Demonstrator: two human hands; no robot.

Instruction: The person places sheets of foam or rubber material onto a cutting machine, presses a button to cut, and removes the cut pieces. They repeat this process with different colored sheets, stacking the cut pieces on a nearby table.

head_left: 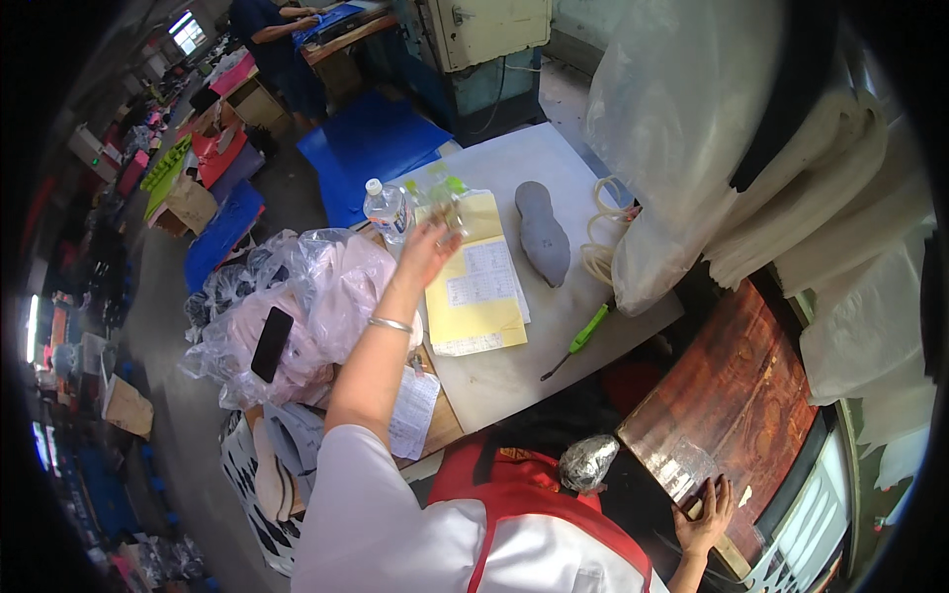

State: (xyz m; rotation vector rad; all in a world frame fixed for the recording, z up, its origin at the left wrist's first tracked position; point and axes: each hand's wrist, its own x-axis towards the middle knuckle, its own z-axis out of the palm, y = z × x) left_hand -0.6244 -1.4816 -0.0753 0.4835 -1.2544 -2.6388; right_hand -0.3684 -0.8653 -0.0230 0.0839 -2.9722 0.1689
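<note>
My left hand [428, 253] reaches over the white work table. Its fingers are blurred but look closed around a clear container with green parts [442, 190]; its exact kind is smeared. Just left of it stands a clear plastic bottle [387, 210] with a white cap. Below the hand lies a yellow folder [476, 321] with written sheets on it. A grey sole-shaped piece [542, 235] lies to the right. My right hand [704, 519], fingers spread, rests on the near edge of a reddish-brown wooden board [736, 395].
A green-handled tool [590, 329] lies near the table's right edge. At left, a black phone [272, 344] rests on plastic-wrapped pink bundles [346, 277]. Clear plastic sheeting [682, 128] hangs at right. Another person [280, 49] works at a far table.
</note>
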